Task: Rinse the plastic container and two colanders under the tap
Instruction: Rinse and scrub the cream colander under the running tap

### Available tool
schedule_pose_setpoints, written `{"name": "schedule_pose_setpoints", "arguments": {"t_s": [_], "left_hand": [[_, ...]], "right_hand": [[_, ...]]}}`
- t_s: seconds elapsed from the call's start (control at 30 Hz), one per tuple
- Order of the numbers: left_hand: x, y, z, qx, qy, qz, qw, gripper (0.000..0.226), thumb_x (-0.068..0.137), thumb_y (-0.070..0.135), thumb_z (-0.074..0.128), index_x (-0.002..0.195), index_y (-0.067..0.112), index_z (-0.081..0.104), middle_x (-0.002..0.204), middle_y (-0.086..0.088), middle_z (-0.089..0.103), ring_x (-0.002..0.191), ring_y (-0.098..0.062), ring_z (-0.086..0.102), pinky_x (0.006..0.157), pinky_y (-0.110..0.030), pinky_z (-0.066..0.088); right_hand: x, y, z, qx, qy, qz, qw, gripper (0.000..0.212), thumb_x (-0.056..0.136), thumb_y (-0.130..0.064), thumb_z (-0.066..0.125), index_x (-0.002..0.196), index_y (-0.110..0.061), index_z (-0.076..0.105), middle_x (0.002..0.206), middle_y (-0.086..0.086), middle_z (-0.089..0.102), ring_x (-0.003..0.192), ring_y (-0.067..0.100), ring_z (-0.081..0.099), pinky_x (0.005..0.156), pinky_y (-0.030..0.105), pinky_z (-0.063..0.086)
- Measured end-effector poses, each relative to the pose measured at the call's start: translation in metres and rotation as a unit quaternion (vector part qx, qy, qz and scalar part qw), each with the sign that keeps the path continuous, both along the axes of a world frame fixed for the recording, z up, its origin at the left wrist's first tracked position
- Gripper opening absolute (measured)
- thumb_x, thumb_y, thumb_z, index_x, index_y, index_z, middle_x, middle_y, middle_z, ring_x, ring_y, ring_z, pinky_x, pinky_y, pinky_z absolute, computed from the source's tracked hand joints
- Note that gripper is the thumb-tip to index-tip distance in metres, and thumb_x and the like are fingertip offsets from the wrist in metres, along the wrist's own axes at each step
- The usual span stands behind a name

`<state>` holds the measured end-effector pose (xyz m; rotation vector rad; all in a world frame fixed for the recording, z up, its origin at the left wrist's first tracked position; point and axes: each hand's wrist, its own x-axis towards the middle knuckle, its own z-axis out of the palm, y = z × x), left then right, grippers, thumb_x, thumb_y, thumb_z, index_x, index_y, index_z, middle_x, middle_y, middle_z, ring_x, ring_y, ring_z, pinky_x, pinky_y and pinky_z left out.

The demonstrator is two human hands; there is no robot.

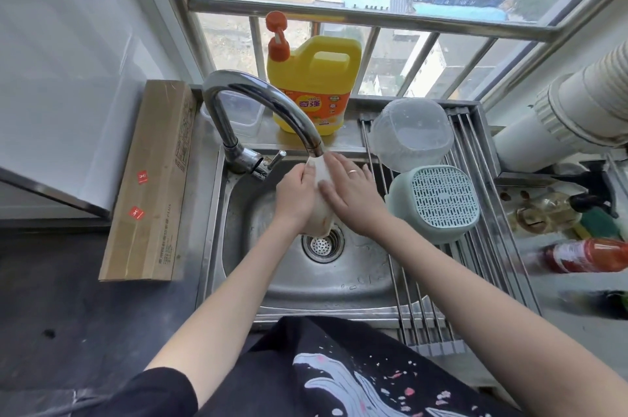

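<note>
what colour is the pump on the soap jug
Orange, on the yellow soap jug; its pump shows in the head view.

Clear plastic container (409, 134) and green colander (438, 202) lie upturned on the rack (475, 246); touching.

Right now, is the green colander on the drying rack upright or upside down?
Upside down: the green colander shows its perforated base facing up as it rests on the drying rack right of the sink.

Home kitchen, steel sink (356, 284) with curved tap (258, 100), dish-soap jug (314, 83), drying rack (482, 260) by window
</note>
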<state>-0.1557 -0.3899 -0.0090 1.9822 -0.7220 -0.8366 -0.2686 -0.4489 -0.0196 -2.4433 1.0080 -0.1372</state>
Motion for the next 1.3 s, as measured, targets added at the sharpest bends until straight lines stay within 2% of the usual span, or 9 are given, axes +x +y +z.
{"name": "schedule_pose_setpoints", "arguments": {"t_s": [0.17,0.27,0.37,0.53,0.63,0.9,1.03,1.2,1.3], "left_hand": [[-0.006,0.007,0.004,-0.036,-0.058,-0.067,0.995,0.031,0.101,0.019,0.037,0.072,0.010,0.046,0.072,-0.004,0.052,0.073,-0.024,0.045,0.060,-0.032,0.023],[-0.001,0.001,0.001,-0.006,-0.026,-0.030,0.999,0.034,0.100,0.021,0.037,0.069,0.014,0.047,0.078,-0.008,0.058,0.079,-0.027,0.049,0.065,-0.031,0.029],[0.006,-0.007,0.000,0.011,0.019,0.024,0.999,0.033,0.101,0.023,0.036,0.085,0.008,0.061,0.098,-0.014,0.065,0.089,-0.025,0.054,0.070,-0.027,0.032],[0.009,0.003,-0.001,0.036,-0.044,-0.042,0.998,0.036,0.100,0.028,0.035,0.076,0.011,0.055,0.098,-0.015,0.066,0.092,-0.030,0.055,0.073,-0.033,0.036],[0.012,0.000,-0.001,0.035,-0.014,-0.017,0.999,0.036,0.099,0.025,0.037,0.072,0.009,0.056,0.096,-0.016,0.067,0.088,-0.026,0.054,0.071,-0.032,0.034],[0.009,-0.015,0.003,0.073,0.013,-0.041,0.996,0.041,0.101,0.026,0.031,0.115,0.007,0.064,0.124,-0.016,0.061,0.118,-0.031,0.052,0.095,-0.033,0.038],[0.020,-0.013,0.013,-0.015,0.296,-0.052,0.954,0.016,0.086,0.029,0.052,0.079,0.017,0.060,0.077,-0.003,0.059,0.078,-0.022,0.053,0.066,-0.033,0.042],[0.026,0.018,0.017,-0.057,0.468,-0.215,0.855,0.031,0.101,0.018,0.038,0.129,0.025,0.048,0.109,-0.002,0.066,0.089,-0.014,0.066,0.070,-0.027,0.055],[0.030,0.019,0.013,-0.073,0.502,-0.178,0.843,0.034,0.100,0.014,0.038,0.133,0.018,0.047,0.113,-0.009,0.065,0.098,-0.022,0.064,0.080,-0.036,0.057]], "right_hand": [[0.004,-0.026,0.012,0.258,-0.102,-0.210,0.938,0.051,0.095,-0.050,0.030,0.125,-0.019,0.057,0.127,0.005,0.060,0.118,0.023,0.053,0.103,0.043,0.038],[0.018,-0.007,0.020,0.046,0.091,-0.107,0.989,0.047,0.101,-0.036,0.020,0.140,-0.020,0.040,0.143,0.004,0.047,0.133,0.025,0.041,0.114,0.058,0.009],[0.027,0.025,0.021,-0.082,0.135,-0.026,0.987,0.050,0.102,-0.036,0.016,0.151,-0.029,0.015,0.158,-0.002,0.020,0.147,0.022,0.012,0.109,0.064,-0.014],[0.037,0.004,0.017,0.010,0.188,-0.106,0.976,0.049,0.101,-0.038,0.013,0.150,-0.031,0.018,0.156,-0.011,0.023,0.148,0.022,-0.001,0.097,0.076,-0.016],[0.047,0.015,0.017,-0.072,0.214,-0.103,0.969,0.053,0.101,-0.039,0.009,0.152,-0.026,0.017,0.160,-0.008,0.009,0.147,0.017,-0.010,0.096,0.075,-0.018],[0.015,0.011,0.018,0.037,0.109,-0.042,0.992,0.052,0.101,-0.047,0.015,0.151,-0.035,0.010,0.158,-0.015,0.011,0.145,0.004,0.006,0.111,0.062,-0.007],[0.022,0.001,0.018,0.123,0.008,-0.145,0.982,0.047,0.101,-0.034,0.021,0.148,-0.036,0.025,0.154,-0.011,0.029,0.142,0.010,0.023,0.114,0.057,0.003],[0.035,-0.008,0.014,0.241,-0.105,-0.227,0.938,0.047,0.097,-0.038,0.025,0.138,-0.025,0.046,0.144,0.001,0.045,0.132,0.021,0.040,0.110,0.048,0.028],[0.038,-0.021,0.026,0.310,-0.068,-0.198,0.927,0.043,0.101,-0.034,0.024,0.126,-0.017,0.055,0.130,0.006,0.055,0.111,0.019,0.055,0.086,0.029,0.042]]}}
